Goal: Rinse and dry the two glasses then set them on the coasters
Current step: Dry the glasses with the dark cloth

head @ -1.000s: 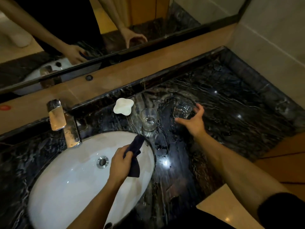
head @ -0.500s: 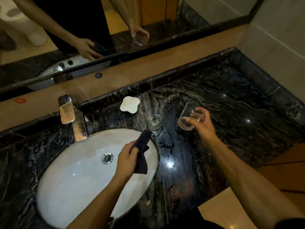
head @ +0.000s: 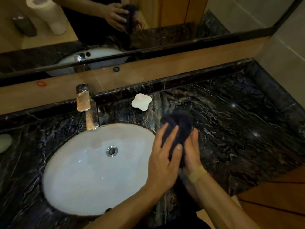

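a: head view first. where are the hands?

b: both are together over the right rim of the white sink [head: 69, 171]. the left hand [head: 162, 161] lies flat on a dark cloth [head: 177, 125], fingers long and slightly spread, thumb pressed on the fabric. the right hand [head: 192, 156] cups the bundle from the other side, fingers closed against it; a plaster crosses its wrist.

a: and the glasses?

b: one faint glass [head: 162, 109] stands on the black marble counter [head: 239, 129], just behind the cloth and near the white flower-shaped coaster [head: 141, 101]. i cannot tell whether the second glass is inside the cloth; the cloth hides it.

a: anything else?

b: the metal faucet [head: 87, 108] stands behind the sink, left of the coaster. the mirror [head: 148, 22] repeats the two hands around the dark bundle.
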